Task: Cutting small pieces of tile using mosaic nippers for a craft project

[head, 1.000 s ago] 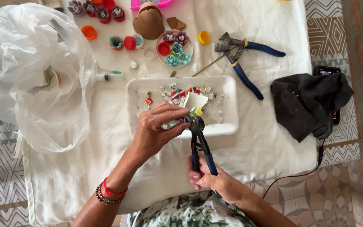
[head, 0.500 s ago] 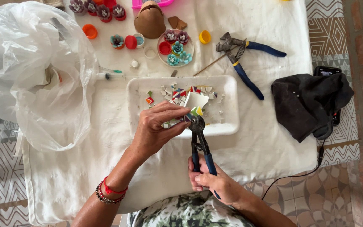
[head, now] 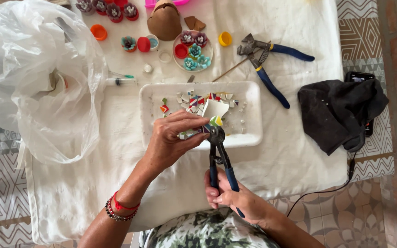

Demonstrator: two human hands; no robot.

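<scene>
My left hand (head: 173, 140) pinches a white ceramic shard (head: 214, 111) with coloured patches, holding it over the white tray (head: 251, 131). My right hand (head: 233, 198) grips the blue handles of a small pair of nippers (head: 218, 154), whose round jaws bite the shard's lower edge. Several small coloured ceramic bits (head: 189, 101) lie in the tray behind the shard.
A larger blue-handled pair of pliers (head: 265, 64) lies at the back right. A dark cloth (head: 338, 112) covers a phone on the right. A big clear plastic bag (head: 37, 82) fills the left. Bottle caps, a small plate of flowers (head: 193, 51) and a syringe (head: 118, 81) sit behind the tray.
</scene>
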